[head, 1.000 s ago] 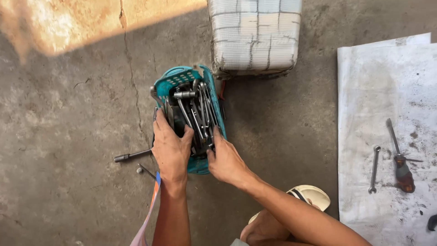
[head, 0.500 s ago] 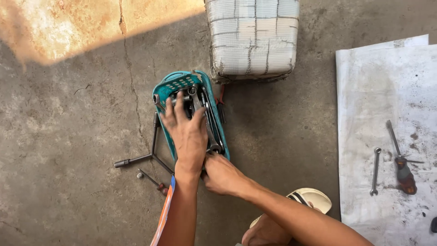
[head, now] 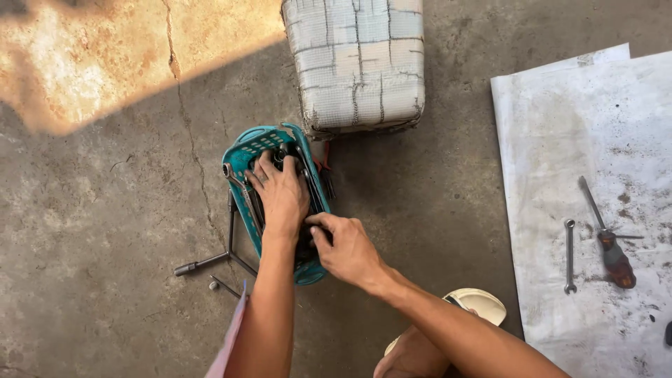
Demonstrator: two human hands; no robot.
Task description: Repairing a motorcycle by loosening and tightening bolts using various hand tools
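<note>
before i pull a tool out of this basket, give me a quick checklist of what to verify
1. Left hand inside the teal basket, spread over the tools: ok.
2. Right hand at the basket's near end, fingers tucked in: ok.
3. A firm grip on one tool: cannot tell, the hands hide what they touch.
4. Wrench hanging over the basket's left rim, free of snags: cannot tell.
5. Floor beside the basket free of loose tools: not ok, a cross wrench lies against it.
6. Sheet on the right has bare room for a tool: ok, only a spanner and screwdriver near its middle.
</note>
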